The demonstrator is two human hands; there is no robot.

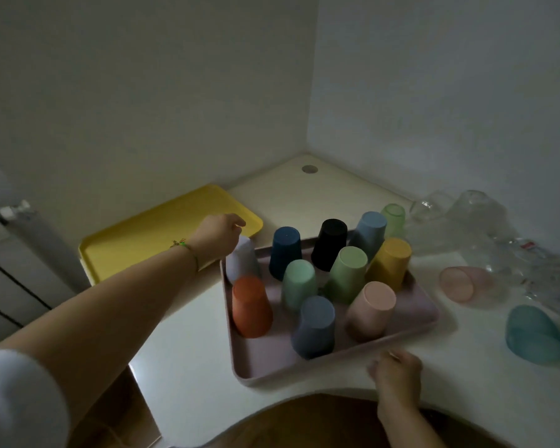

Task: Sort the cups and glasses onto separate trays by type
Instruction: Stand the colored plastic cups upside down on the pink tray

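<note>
1. The pink tray (265, 360) lies flat on the white counter (191, 350), a rounded rectangle with a low raised rim, its long axis running from the near left corner toward the far right.
2. On it stand matte, opaque cups, all upside down with bases up and long axes roughly vertical: a lavender cup (241, 261), orange cup (251, 307), navy cup (285, 253), black cup (330, 244), mint cup (299, 284), light green cup (348, 273), yellow cup (390, 263), peach cup (370, 310) and slate-blue cup (314, 326).
3. The left hand (217, 237) reaches over the tray's far left corner, its grip closed on the base of the lavender cup.
4. The right hand (396, 371) sits at the tray's near edge, fingers curled; whether its grip holds the rim I cannot tell.
5. A yellow tray (136, 240) lies flat to the left, behind the pink one.
6. To the right, off the trays, a translucent pink glass (459, 282) and a teal glass (530, 334) lie on their sides; clear glasses (476, 211) cluster behind, blurred.
</note>
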